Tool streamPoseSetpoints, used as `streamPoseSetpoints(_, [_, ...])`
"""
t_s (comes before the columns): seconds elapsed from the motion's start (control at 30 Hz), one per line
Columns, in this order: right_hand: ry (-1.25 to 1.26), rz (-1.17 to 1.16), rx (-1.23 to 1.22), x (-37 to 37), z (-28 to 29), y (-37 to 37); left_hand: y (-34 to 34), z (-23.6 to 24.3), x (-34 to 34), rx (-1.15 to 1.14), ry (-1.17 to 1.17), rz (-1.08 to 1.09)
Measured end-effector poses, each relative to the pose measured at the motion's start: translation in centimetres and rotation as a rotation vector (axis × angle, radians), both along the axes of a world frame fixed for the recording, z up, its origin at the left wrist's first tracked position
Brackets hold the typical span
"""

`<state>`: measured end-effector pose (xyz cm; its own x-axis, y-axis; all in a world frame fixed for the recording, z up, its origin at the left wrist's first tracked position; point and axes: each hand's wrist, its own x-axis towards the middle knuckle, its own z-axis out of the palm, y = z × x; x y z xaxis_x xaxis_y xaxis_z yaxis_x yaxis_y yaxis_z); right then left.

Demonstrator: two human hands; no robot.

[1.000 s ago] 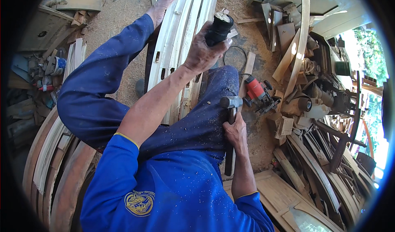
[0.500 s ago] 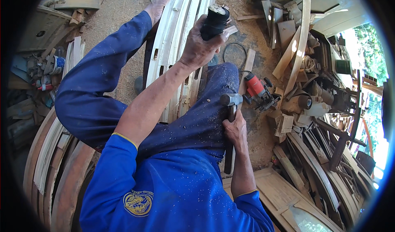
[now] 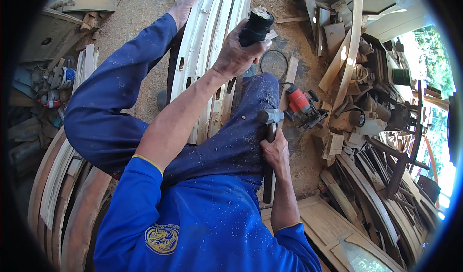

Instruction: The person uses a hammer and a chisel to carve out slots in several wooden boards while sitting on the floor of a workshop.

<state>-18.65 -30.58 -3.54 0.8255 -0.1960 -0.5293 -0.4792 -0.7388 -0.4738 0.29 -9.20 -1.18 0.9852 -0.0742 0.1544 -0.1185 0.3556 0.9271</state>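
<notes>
My left hand is closed around the thick black-wrapped handle of a chisel. The handle's pale, battered wooden end points up. Its lower part and blade are hidden by my hand. Below my hand lie several long pale wood strips side by side, with slots cut in them. Over my right thigh my right hand grips a hammer close below its metal head. The dark handle runs back toward my body. The hammer head is apart from the chisel.
A red and black router sits on the dusty floor beside my right knee, near a black cable. Scrap wood piles up on the right. Curved boards lean at the left, and a wooden panel lies at the lower right.
The chisel handle in my left hand has shifted slightly to the right and leans a little more that way. My right hand and the hammer have hardly moved.
</notes>
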Motion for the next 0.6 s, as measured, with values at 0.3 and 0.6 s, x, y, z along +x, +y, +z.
streamPoseSetpoints(0.3, [-0.029,0.009,0.014,-0.02,0.23,0.09,-0.24,-0.01,-0.02,-0.071,-0.002,0.028])
streamPoseSetpoints(0.6, [-0.024,0.015,0.006,0.06,0.17,0.04,0.06,-0.05,0.00,0.014,0.015,0.041])
